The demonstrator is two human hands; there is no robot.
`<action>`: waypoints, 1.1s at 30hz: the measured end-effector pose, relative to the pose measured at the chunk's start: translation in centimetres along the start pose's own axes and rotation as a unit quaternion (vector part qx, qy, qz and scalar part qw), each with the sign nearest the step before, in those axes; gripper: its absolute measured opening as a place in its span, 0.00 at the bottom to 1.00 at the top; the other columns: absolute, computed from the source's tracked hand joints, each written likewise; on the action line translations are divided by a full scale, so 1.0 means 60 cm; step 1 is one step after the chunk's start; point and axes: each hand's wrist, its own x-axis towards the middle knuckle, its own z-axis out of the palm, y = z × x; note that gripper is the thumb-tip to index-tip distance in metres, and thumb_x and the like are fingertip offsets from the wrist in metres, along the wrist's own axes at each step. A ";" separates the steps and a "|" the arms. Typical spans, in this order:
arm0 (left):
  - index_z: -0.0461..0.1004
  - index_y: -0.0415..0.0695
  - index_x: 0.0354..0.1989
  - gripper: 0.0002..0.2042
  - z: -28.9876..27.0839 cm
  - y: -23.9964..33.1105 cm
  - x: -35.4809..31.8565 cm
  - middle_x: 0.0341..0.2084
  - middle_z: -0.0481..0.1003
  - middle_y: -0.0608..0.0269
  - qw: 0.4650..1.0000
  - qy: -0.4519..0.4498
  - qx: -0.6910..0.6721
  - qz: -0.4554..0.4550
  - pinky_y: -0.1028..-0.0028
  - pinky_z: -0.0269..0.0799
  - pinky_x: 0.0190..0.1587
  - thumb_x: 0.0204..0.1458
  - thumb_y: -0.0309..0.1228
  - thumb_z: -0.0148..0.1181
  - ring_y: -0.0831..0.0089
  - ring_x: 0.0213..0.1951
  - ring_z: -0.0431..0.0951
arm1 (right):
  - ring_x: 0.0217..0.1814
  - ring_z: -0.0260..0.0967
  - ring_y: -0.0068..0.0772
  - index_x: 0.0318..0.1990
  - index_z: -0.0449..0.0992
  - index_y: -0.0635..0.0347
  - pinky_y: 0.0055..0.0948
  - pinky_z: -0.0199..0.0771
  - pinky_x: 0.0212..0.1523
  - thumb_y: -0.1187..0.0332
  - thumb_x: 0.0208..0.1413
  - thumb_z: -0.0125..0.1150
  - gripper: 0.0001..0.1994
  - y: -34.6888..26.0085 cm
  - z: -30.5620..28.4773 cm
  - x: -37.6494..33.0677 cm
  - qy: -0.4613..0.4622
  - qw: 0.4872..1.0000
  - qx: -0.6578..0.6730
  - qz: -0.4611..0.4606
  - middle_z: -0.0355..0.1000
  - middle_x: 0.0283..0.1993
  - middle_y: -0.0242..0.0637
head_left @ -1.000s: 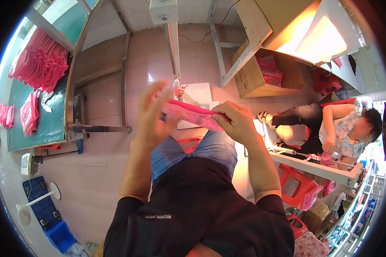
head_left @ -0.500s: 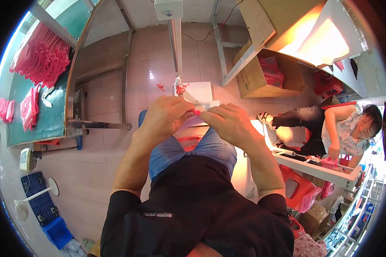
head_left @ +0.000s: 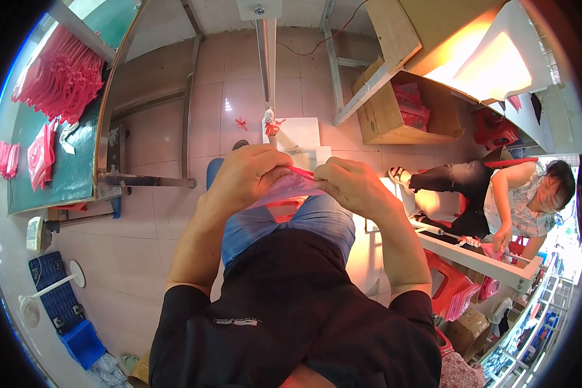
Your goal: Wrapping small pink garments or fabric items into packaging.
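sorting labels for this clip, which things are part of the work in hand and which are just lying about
In hand:
left hand
right hand
pink bag held between both

Lying about:
cardboard box
blue crate
pink bags on green table
red stool

- A black short-sleeved shirt (head_left: 284, 310) covers the person's torso, with small pale lettering on the chest, too small to make out.
- Blue denim trousers (head_left: 284, 223) show at the knees.
- Both forearms are bare; the left hand (head_left: 246, 174) and right hand (head_left: 349, 184) are ungloved.
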 end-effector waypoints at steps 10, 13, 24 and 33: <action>0.77 0.40 0.34 0.05 0.004 -0.001 -0.002 0.25 0.74 0.56 0.999 0.000 -0.034 -0.010 0.67 0.69 0.30 0.49 0.24 0.64 0.57 0.27 0.74 | 0.32 0.72 0.43 0.39 0.73 0.56 0.38 0.72 0.31 0.67 0.54 0.66 0.09 0.011 -0.012 -0.018 -0.033 0.999 -0.010 0.005 0.72 0.32 0.36; 0.78 0.40 0.34 0.05 0.008 -0.003 -0.004 0.25 0.74 0.56 0.999 -0.004 -0.033 -0.009 0.67 0.69 0.31 0.49 0.24 0.64 0.58 0.28 0.75 | 0.31 0.72 0.43 0.38 0.73 0.56 0.38 0.72 0.31 0.66 0.54 0.66 0.09 0.014 -0.015 -0.019 -0.038 0.999 -0.017 0.006 0.72 0.32 0.35; 0.78 0.40 0.34 0.04 0.015 -0.005 -0.001 0.25 0.75 0.56 0.999 -0.012 -0.046 -0.022 0.68 0.70 0.31 0.50 0.24 0.64 0.58 0.28 0.75 | 0.28 0.71 0.43 0.33 0.70 0.58 0.38 0.70 0.28 0.65 0.52 0.67 0.11 0.022 -0.020 -0.024 -0.027 0.999 -0.023 0.010 0.71 0.30 0.36; 0.78 0.41 0.34 0.05 0.024 -0.006 -0.005 0.25 0.75 0.56 0.998 -0.015 -0.046 -0.026 0.67 0.70 0.32 0.49 0.25 0.65 0.58 0.28 0.75 | 0.26 0.70 0.42 0.32 0.69 0.58 0.37 0.68 0.26 0.64 0.50 0.70 0.14 0.032 -0.018 -0.037 -0.017 0.999 -0.024 0.034 0.71 0.26 0.37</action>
